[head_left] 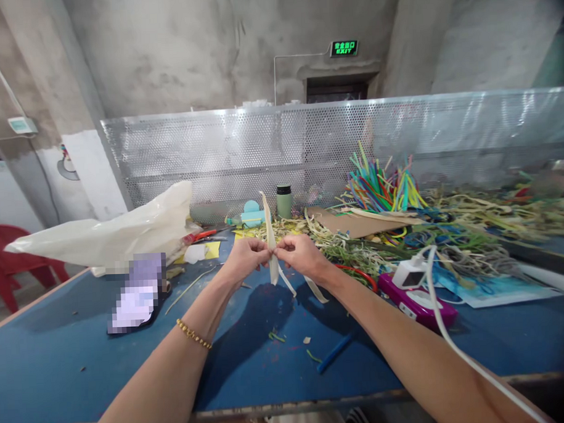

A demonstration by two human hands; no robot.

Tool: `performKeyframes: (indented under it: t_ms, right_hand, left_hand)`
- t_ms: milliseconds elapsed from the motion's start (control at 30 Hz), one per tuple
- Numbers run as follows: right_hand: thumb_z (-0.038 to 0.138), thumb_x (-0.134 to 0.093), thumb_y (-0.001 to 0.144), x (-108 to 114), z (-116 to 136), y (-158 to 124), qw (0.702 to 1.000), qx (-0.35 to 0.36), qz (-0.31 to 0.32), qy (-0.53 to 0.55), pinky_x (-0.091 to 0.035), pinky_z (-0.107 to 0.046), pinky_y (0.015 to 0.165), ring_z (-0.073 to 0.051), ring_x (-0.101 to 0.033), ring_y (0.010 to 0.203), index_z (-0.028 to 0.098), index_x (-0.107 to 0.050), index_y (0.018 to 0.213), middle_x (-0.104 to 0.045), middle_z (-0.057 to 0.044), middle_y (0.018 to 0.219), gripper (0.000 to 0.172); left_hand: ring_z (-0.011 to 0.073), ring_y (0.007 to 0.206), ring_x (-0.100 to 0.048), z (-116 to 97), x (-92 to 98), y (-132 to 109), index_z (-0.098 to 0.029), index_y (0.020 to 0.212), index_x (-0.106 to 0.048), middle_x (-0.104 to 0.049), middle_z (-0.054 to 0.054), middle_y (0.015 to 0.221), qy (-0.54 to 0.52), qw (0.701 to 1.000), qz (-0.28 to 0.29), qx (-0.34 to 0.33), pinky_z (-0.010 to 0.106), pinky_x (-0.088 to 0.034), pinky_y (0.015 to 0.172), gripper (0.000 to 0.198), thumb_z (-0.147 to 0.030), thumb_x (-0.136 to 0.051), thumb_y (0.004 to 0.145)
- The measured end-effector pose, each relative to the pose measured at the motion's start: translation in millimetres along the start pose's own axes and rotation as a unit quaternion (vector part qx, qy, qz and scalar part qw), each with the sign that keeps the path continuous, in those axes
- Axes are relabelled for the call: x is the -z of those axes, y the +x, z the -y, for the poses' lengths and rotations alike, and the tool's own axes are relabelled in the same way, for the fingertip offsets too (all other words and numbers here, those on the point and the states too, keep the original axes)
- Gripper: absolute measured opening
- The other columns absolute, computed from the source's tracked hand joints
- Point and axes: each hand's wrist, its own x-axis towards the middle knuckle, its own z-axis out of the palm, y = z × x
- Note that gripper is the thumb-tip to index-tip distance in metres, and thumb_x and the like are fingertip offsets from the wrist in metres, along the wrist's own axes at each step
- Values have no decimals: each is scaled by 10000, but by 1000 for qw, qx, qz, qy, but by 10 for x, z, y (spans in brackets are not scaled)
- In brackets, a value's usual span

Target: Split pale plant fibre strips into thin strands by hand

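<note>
Above the middle of the blue table [149, 370], my left hand [247, 257] and my right hand [298, 254] are close together, both closed in a pinch. Between their fingertips stands a pale dried leaf strip [269, 227], roughly upright, its pointed top above my hands and its lower end below them. A thin white strip [287, 281] hangs down from the fingers. Another pale strip [316, 289] shows below my right hand. The fingertips cover part of the leaf.
On the left are a phone [139, 290] and a white plastic bag [125, 232]. Tangled dried strips [357, 249], a green jar [284, 203] and colourful stems [385, 186] lie further back. A purple power strip [421, 302] with a white cable sits right.
</note>
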Motion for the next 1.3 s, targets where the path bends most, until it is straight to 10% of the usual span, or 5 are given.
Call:
performKeyframes:
  t_ms: [767, 1167, 1300]
  right_hand:
    - [178, -594, 661, 15, 129, -36, 998, 18, -16, -58, -362, -214, 507, -123, -536, 533, 151, -626, 611, -593, 2, 516, 65]
    - [267, -568, 757, 37, 103, -19, 999, 31, 27, 19, -381, -213, 475, -116, -547, 484, 167, -616, 717, -619, 5, 573, 118]
    - [162, -593, 695, 77, 90, 21, 993, 19, -68, -92, -383, -225, 548, -124, -549, 567, 169, -617, 620, -637, -16, 601, 79]
  left_hand:
    - [108, 484, -485, -2, 15, -8, -149, 538, -595, -579, 15, 495, 25, 999, 14, -32, 237, -374, 503, 141, -215, -641, 654]
    - [104, 533, -476, -63, 36, -34, -125, 609, -637, -574, 20, 562, -136, 988, 73, -3, 252, -346, 546, 145, -249, -712, 625]
    - [119, 564, -499, -85, 31, -48, -117, 656, -659, -603, 42, 591, -141, 986, 90, 1, 256, -344, 555, 170, -271, -728, 638]
